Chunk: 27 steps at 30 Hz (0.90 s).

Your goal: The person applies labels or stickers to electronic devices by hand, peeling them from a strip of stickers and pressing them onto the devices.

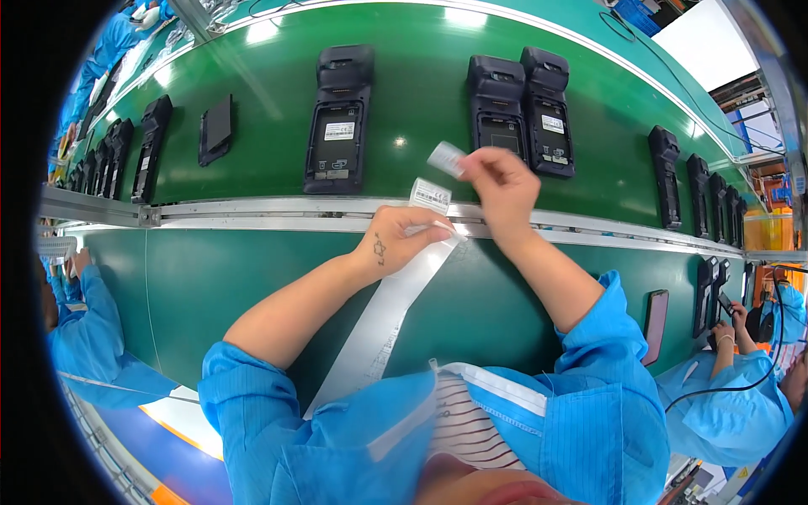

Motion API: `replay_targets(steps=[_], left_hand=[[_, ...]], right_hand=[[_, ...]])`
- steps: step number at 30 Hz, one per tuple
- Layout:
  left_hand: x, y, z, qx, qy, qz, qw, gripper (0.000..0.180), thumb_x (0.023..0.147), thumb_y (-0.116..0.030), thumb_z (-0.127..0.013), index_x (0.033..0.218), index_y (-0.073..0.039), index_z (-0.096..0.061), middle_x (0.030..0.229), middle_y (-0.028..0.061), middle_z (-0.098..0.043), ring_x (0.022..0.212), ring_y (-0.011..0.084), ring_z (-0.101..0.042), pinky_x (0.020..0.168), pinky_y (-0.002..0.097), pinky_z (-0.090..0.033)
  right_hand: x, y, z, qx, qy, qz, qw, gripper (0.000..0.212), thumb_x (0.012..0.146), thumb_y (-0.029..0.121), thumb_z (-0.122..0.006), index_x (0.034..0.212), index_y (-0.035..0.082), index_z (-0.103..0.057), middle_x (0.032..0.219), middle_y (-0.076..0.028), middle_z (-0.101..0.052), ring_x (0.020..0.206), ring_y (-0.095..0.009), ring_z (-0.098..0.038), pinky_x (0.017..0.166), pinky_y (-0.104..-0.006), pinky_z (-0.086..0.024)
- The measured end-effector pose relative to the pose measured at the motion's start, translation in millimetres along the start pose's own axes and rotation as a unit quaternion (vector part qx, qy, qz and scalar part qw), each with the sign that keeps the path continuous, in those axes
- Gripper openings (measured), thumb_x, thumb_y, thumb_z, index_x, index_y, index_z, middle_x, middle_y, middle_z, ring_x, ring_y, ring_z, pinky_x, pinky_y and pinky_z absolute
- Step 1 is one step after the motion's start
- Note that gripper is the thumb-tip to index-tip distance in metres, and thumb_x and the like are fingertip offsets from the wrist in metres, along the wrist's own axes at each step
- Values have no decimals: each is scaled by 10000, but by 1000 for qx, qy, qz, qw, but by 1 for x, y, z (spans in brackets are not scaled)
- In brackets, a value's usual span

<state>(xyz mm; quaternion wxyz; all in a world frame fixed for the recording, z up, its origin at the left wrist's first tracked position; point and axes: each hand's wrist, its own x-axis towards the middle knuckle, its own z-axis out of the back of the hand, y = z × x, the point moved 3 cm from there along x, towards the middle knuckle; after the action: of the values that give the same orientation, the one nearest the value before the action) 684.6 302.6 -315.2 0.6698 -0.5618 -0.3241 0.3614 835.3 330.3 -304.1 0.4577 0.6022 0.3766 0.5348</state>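
My left hand [389, 246] is closed on a long white label strip [364, 337]. The strip runs down over the table toward my chest. A printed white label [431, 195] shows at its upper end, just beyond my fingers. Up and to the right, my right hand [505, 187] pinches a loose white label [446, 158] by one edge, held above the green conveyor belt. Behind that hand lie two black handheld terminals with open backs; the nearer terminal [497, 93] is partly hidden by it, and the other terminal [549, 109] bears a white label.
Another labelled black terminal [338, 126] and a black cover [216, 132] lie on the belt [269, 50] to the left. More terminals stand in rows at both ends. A metal rail [252, 212] parts belt from table. A phone [655, 324] lies right; co-workers sit on both sides.
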Motion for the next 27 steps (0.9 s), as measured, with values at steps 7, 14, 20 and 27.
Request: replay_targets(steps=[7, 14, 20, 27], left_hand=[[7, 4, 10, -139, -30, 104, 984, 149, 741, -119, -594, 830, -1, -607, 745, 34, -591, 662, 73, -526, 598, 196, -416], [9, 6, 6, -134, -33, 131, 982, 171, 737, -150, -605, 834, -9, -609, 730, 28, -588, 652, 64, -523, 587, 191, -416], [15, -3, -2, -120, -32, 87, 988, 144, 755, -149, -589, 816, -20, -607, 739, 27, -588, 639, 70, -536, 568, 187, -430], [17, 2, -8, -125, -19, 106, 986, 152, 774, -157, -567, 860, -31, -563, 715, 27, -572, 612, 73, -539, 539, 188, -430]], right_hand=[[72, -8, 84, -46, -5, -119, 992, 125, 741, 99, -600, 730, -13, -547, 616, -50, -539, 473, -88, -508, 440, -201, -445], [70, -27, 76, -151, 106, -179, 966, 162, 679, 117, -661, 679, -15, -566, 540, -26, -521, 440, -63, -486, 394, -184, -425], [70, -25, 72, -175, 102, -166, 965, 171, 672, 123, -664, 672, -24, -577, 538, -26, -525, 440, -60, -490, 391, -187, -431], [71, -26, 73, -179, 105, -160, 965, 174, 672, 125, -663, 679, -27, -579, 545, -32, -531, 447, -67, -501, 397, -190, -439]])
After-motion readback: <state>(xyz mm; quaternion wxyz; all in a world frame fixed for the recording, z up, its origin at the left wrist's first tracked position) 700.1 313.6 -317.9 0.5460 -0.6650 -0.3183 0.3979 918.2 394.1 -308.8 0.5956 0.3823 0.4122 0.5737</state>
